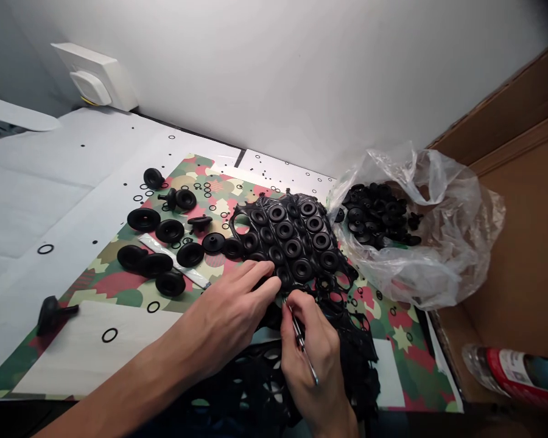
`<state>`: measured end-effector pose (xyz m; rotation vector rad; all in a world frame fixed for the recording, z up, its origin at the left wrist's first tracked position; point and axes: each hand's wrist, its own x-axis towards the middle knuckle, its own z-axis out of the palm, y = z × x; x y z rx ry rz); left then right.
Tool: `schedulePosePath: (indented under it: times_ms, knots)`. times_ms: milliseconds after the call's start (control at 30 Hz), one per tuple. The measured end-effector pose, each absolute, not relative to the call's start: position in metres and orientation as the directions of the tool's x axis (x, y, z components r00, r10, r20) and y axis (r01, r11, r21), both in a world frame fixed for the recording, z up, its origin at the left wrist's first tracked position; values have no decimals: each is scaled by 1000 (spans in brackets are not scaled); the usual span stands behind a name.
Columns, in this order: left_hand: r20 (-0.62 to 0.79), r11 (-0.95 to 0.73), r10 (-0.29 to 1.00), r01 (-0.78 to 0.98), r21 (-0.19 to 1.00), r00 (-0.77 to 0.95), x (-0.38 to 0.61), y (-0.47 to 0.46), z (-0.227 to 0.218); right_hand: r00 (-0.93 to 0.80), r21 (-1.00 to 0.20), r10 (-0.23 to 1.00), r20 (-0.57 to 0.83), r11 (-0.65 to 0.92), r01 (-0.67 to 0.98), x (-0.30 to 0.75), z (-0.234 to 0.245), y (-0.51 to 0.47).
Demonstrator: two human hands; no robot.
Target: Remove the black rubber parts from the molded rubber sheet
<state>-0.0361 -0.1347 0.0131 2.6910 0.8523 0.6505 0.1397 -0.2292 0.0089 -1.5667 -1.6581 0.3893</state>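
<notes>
A black rubber sheet moulded with several round grommets lies on a camouflage-patterned mat. My left hand rests on its near edge, fingers stretched flat and pressing it down. My right hand is closed in a pinch on a thin metal tool, its tip touching the sheet beside my left fingertips. The emptied part of the sheet hangs towards me under both hands.
Loose black rubber discs and small O-rings are scattered left of the sheet. A clear plastic bag with black parts sits right. A plastic bottle lies bottom right by cardboard. A white wall socket is far left.
</notes>
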Motion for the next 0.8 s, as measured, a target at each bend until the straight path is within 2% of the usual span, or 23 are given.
schedulePosePath:
  times_ms: [167,367,567,667,800]
  knots:
    - [410,-817,574,460,349,709,-41,-130,10,214,-726,932,293,71,684,140,8,-229]
    - [377,-823,565,466,325,734,-57,-131,-1,300,-785,929,216,-17,619,139,8,-230]
    - [473,-825,551,532,189,688,-69,-133,-11,288,-807,940,185,-22,591,140,12,-226]
    - [507,-785,604,571,242,615,-80,-133,-2,294,-810,939,176,-32,586,141,13,-224]
    - [433,-715,698,579,392,570,-95,-136,14,303,-828,937,171,-30,560,141,12,-223]
